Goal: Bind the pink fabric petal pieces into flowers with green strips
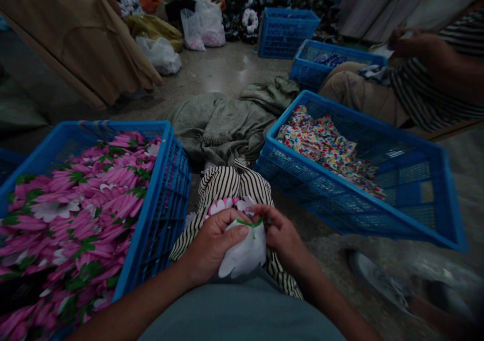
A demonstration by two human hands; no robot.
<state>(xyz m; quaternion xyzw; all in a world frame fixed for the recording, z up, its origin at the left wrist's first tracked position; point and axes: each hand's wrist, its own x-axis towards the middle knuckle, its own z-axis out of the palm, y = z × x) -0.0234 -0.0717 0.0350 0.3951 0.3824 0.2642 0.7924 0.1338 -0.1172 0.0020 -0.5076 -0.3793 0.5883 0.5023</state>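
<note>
Over my lap, my left hand (223, 237) is closed on a white fabric piece (245, 253) with scalloped, petal-like edges and a green strip along its top. The thumb presses on its front while the fingers go behind. At the right end of the green strip is my right hand (280, 232), fingers bent and pinched together; what lies between its fingertips is too small to make out. Pink and white petal-shaped pieces (219, 206) rest on my striped trousers (223, 180), just beyond my hands.
On my left stands a blue crate (166, 144) heaped with pink, white and green fabric pieces (94, 195). Another blue crate (340, 190) at right holds colourful dotted fabric (325, 144). Grey-green sacking (223, 122) lies ahead. A seated person in stripes (434, 74) works at far right.
</note>
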